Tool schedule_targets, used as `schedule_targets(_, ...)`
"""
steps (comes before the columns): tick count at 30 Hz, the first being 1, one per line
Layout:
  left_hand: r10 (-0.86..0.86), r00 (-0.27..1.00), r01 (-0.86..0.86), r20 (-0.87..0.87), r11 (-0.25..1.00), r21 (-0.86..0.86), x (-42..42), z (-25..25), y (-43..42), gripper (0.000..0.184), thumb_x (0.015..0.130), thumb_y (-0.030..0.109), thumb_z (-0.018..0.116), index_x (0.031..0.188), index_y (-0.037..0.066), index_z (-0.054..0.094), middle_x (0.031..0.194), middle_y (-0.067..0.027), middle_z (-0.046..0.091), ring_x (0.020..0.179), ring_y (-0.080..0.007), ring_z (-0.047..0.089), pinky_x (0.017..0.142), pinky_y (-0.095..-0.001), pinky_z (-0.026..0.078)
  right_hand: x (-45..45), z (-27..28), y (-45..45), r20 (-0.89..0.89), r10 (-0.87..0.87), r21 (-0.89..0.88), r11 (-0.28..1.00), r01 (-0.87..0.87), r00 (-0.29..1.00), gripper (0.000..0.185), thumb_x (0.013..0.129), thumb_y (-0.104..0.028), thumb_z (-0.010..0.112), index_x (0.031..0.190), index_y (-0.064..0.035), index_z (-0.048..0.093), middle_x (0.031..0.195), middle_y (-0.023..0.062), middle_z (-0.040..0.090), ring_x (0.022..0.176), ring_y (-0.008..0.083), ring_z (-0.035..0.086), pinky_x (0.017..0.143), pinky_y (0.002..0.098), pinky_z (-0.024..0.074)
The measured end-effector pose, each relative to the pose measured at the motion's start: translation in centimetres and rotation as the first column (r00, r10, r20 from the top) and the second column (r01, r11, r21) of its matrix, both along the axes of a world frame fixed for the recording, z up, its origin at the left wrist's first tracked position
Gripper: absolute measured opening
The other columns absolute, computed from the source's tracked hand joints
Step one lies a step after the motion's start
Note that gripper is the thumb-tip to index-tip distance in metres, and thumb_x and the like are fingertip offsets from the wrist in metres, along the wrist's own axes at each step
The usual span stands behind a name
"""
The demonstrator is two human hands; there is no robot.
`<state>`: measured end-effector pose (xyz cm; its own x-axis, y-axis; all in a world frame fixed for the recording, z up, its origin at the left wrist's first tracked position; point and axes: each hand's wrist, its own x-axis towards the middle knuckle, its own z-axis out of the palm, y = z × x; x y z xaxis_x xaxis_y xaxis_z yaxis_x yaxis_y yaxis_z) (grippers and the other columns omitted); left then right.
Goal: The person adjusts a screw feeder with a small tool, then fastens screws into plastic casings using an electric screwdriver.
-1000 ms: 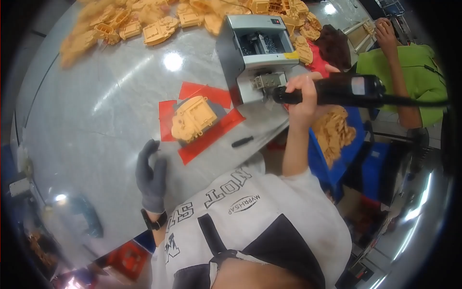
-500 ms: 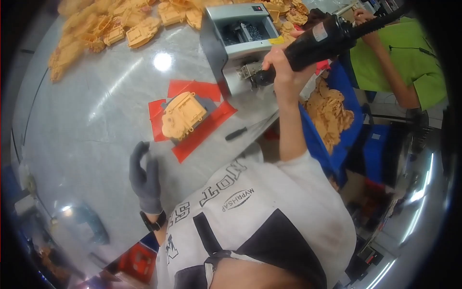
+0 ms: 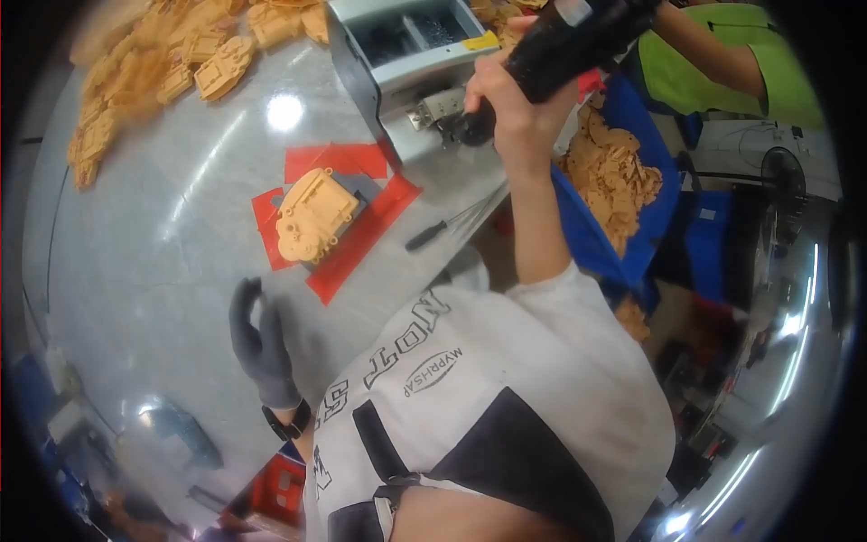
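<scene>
My right hand [image 3: 517, 113], bare, is wrapped round a black electric screwdriver [image 3: 564, 54]. Its nose points down and left, close to the metal outlet [image 3: 440, 110] on the front of a grey screw feeder [image 3: 424, 59]; whether the bit touches it, I cannot tell. Over the table, near its front edge, my left hand [image 3: 262, 348] in a grey glove has curved fingers with a gap before the thumb and nothing in it. Beyond it, a yellow-orange plastic housing [image 3: 316, 215] lies on a dark pad framed by red tape [image 3: 361, 239].
A loose screwdriver with a dark handle [image 3: 424, 237] lies near the table edge. More plastic housings [image 3: 194, 54] are heaped at the back left. On the right, a blue bin [image 3: 591, 226] holds many orange-tan parts. A person in a green top [image 3: 704, 63] works beyond it.
The view has shifted, so the table things appear further left. My right hand stays beside the feeder with the electric screwdriver. My left hand still rests apart from the housing.
</scene>
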<state>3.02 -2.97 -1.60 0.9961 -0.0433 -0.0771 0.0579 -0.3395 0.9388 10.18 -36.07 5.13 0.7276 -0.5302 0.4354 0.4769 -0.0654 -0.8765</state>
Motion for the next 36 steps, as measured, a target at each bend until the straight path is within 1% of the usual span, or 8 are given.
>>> schedule_targets(7,0.030,0.999,-0.030,-0.033,1.000,0.003,-0.3,0.0,-0.3,0.042,0.086,0.005,0.046,0.126,-0.007,0.040,0.122,-0.0171,0.051,0.114,-0.0245,0.047,0.099,-0.0339,0.034,-0.5,0.9,-1.0,0.158,-0.072,-0.034,0.996,0.078,0.985,0.042,0.079,-0.002,0.051,0.117,0.0018,0.035,0.064,0.0101,0.052,0.048,0.0166,0.051,0.049,0.0281,0.0449)
schedule_targets(12,-0.072,0.954,0.114,0.291,0.985,-0.129,1.4,2.0,-3.0,0.070,0.090,0.047,0.040,0.134,-0.006,0.026,0.130,-0.0213,0.041,0.120,-0.0299,0.043,0.103,-0.0414,0.030,-1.0,-0.7,5.5,-0.002,0.390,0.370,0.856,-0.361,0.921,0.037,0.087,-0.023,0.049,0.115,-0.0036,0.036,0.066,0.0085,0.054,0.054,0.0150,0.055,0.052,0.0272,0.0479)
schedule_targets(14,-0.065,0.939,0.119,0.337,0.983,-0.143,2.3,2.4,-3.7,0.076,0.088,0.053,0.041,0.136,-0.005,0.024,0.132,-0.0206,0.040,0.119,-0.0300,0.043,0.102,-0.0389,0.031,-1.4,0.9,9.7,-0.212,0.641,0.260,0.765,-0.590,0.738,0.057,0.082,-0.035,0.055,0.119,-0.0026,0.026,0.078,0.0137,0.057,0.060,0.0231,0.059,0.055,0.0375,0.0484)
schedule_targets(17,0.103,0.995,-0.103,0.006,0.990,0.093,1.2,0.3,4.0,0.078,0.086,0.055,0.043,0.136,-0.002,0.025,0.134,-0.0213,0.034,0.129,-0.0289,0.028,0.108,-0.0441,0.019,-2.1,0.7,14.5,-0.291,0.555,-0.382,0.679,-0.627,0.779,0.044,0.078,-0.030,0.061,0.108,-0.0027,0.044,0.083,0.0144,0.058,0.075,0.0274,0.060,0.060,0.0360,0.0489)
schedule_targets(23,0.441,0.897,-0.433,0.039,0.893,-0.125,-2.7,-0.5,12.6,0.076,0.086,0.055,0.043,0.135,-0.001,0.026,0.134,-0.0213,0.034,0.129,-0.0298,0.028,0.108,-0.0448,0.019,-6.4,-1.6,5.2,-0.043,0.148,-0.351,0.924,-0.154,0.988,0.020,0.074,-0.012,0.064,0.093,-0.0071,0.059,0.080,0.0058,0.060,0.068,0.0207,0.060,0.058,0.0320,0.0488)
schedule_targets(27,0.673,0.740,-0.644,0.007,0.711,-0.281,-5.0,-2.2,15.3,0.075,0.086,0.055,0.043,0.135,0.000,0.027,0.133,-0.0213,0.034,0.129,-0.0304,0.027,0.108,-0.0453,0.019,-12.5,-3.8,-4.4,-0.628,-0.205,-0.509,0.838,-0.197,0.751,0.023,0.075,-0.004,0.063,0.098,-0.0061,0.062,0.088,0.0078,0.063,0.073,0.0188,0.064,0.061,0.0272,0.0516)
schedule_targets(31,0.921,0.387,-0.829,-0.041,0.329,-0.453,-6.4,-1.8,16.9,0.061,0.087,0.045,0.048,0.129,0.002,0.039,0.127,-0.0198,0.043,0.122,-0.0309,0.035,0.104,-0.0445,0.028,-14.9,-5.1,-5.5,-0.581,-0.262,-0.680,0.676,-0.283,0.770,0.029,0.067,-0.005,0.069,0.096,-0.0089,0.064,0.095,0.0052,0.060,0.090,0.0217,0.059,0.074,0.0315,0.0487)
schedule_targets(36,0.922,0.387,-0.849,0.026,0.367,-0.380,-6.8,-1.2,17.3,0.059,0.087,0.043,0.049,0.128,0.002,0.040,0.125,-0.0196,0.045,0.119,-0.0306,0.039,0.101,-0.0432,0.031,-12.5,-10.0,-3.8,-0.458,-0.172,-0.820,0.462,-0.339,0.872,0.028,0.065,-0.011,0.069,0.092,-0.0109,0.064,0.101,0.0047,0.056,0.102,0.0251,0.051,0.085,0.0398,0.0415)
